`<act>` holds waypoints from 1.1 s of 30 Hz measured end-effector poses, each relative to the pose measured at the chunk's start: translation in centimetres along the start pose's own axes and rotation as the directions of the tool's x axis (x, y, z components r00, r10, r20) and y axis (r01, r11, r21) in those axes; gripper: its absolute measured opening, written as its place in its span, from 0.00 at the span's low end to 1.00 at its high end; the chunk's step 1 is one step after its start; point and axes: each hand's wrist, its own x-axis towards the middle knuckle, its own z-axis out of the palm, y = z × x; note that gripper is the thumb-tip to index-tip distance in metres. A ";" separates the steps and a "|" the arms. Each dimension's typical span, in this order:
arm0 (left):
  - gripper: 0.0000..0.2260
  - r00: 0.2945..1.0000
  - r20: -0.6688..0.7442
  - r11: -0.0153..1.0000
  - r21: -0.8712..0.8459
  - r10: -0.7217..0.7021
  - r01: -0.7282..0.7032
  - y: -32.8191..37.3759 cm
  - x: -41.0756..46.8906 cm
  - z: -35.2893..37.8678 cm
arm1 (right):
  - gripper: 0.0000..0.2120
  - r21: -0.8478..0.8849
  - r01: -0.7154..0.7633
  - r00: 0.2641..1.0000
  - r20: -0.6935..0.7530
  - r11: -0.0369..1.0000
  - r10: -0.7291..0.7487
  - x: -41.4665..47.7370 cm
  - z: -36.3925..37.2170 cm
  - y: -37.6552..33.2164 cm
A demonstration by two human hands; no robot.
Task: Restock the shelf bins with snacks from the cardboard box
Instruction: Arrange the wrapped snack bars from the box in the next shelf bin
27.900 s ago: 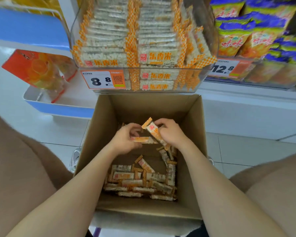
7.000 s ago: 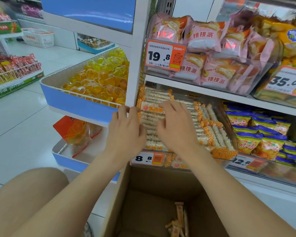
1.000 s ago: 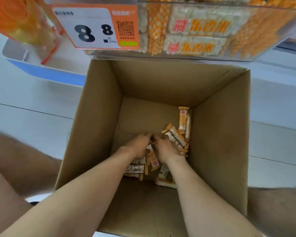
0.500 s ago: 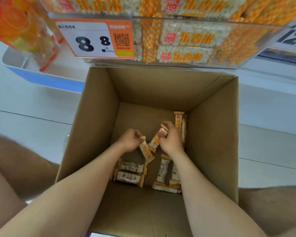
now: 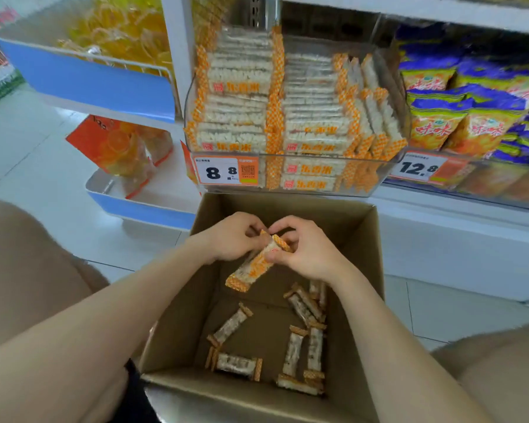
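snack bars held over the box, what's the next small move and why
Probably lift the snack bars up to the clear bin behind the cardboard box: left hand and right hand both grip them, clear of the loose ones below.

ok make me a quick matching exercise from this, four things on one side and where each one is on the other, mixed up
1 held snack bar
2 loose snack bars
3 8.8 price tag
4 purple-topped bags

a on the cardboard box floor
b right of the clear bin
c between left hand and right hand
d on the clear bin's front

Pairs: 1-c, 2-a, 3-d, 4-b
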 end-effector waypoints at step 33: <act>0.11 0.806 -0.505 0.819 -0.290 0.309 -0.496 14.4 -4.9 -10.7 | 0.51 0.095 0.350 0.873 -0.394 0.932 -0.288 -2.1 -10.0 -16.3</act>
